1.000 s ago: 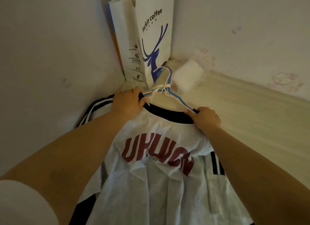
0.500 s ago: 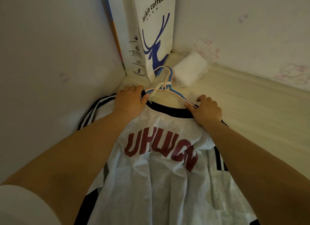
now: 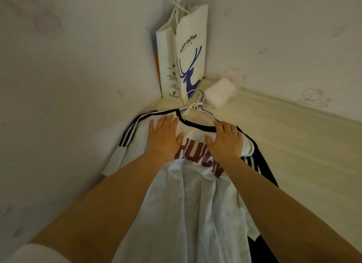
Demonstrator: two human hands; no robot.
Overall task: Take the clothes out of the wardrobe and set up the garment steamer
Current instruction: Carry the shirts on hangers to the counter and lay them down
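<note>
Both hands lie flat with fingers straight, grasping nothing: the left hand (image 3: 163,137) presses the white T-shirt (image 3: 188,200) just below its black collar, and the right hand (image 3: 225,140) presses beside it, over the red lettering. Forearms reach forward from the lower corners, converging. Shirt lies on the pale wooden surface (image 3: 293,149), long axis running away toward the wall corner, collar farthest. Blue and white hangers (image 3: 197,106) stick out of the collar toward a white paper bag (image 3: 186,53) standing in the corner.
</note>
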